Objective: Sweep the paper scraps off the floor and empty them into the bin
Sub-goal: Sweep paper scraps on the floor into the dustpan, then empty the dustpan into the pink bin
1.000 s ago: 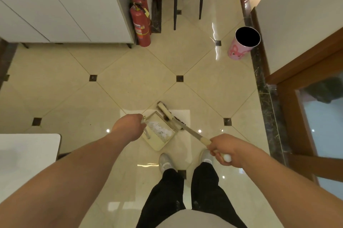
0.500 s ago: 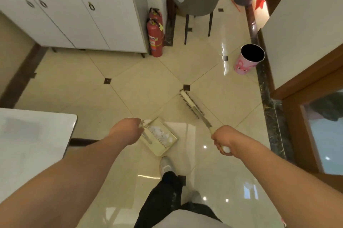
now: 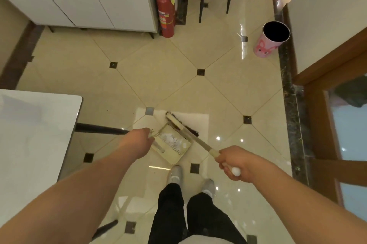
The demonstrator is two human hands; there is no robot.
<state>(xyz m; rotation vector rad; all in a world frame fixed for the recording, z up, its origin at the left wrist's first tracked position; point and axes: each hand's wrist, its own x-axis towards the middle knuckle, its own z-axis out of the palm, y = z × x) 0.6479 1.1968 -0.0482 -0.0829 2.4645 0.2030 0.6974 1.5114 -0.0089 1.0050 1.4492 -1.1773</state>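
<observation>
- Glossy cream tiled floor (image 3: 158, 76) with small dark diamond insets.
- Standing on it: a pink bin (image 3: 267, 46) by the wall, 2 red fire extinguishers (image 3: 166, 13), chair legs (image 3: 201, 3), and the person's 2 grey shoes (image 3: 174, 174).

So the dustpan (image 3: 172, 147) sits just right of the left hand (image 3: 139, 140), paper scraps (image 3: 172, 141) in it. Broom head (image 3: 181, 124) is ahead of the right hand (image 3: 235, 162), beside the pan. Bin (image 3: 272, 42) is way ahead of that hand; desk (image 3: 33, 134) left of the left one.
</observation>
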